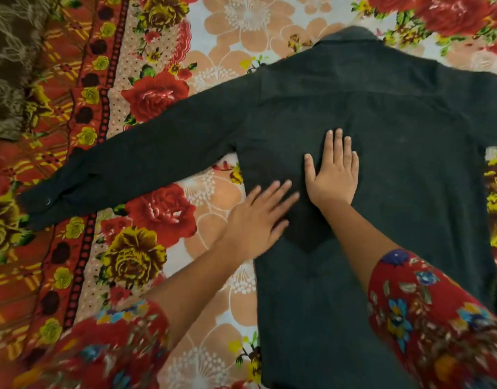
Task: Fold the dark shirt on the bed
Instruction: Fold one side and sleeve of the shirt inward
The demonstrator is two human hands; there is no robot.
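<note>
The dark shirt (396,141) lies flat and back-side up on the bed, collar at the far end. Its left sleeve stretches out toward the left, the cuff (45,203) near the bed's red border. The right sleeve runs out of view at the right. My right hand (333,175) lies flat on the middle of the shirt's back, fingers straight. My left hand (255,220) rests flat across the shirt's left edge, fingers straight and slightly blurred. Neither hand grips cloth.
A floral bedsheet (208,220) with red and yellow roses covers the bed. A brown patterned cloth (8,66) lies at the far left corner. My red floral sleeves fill the lower corners.
</note>
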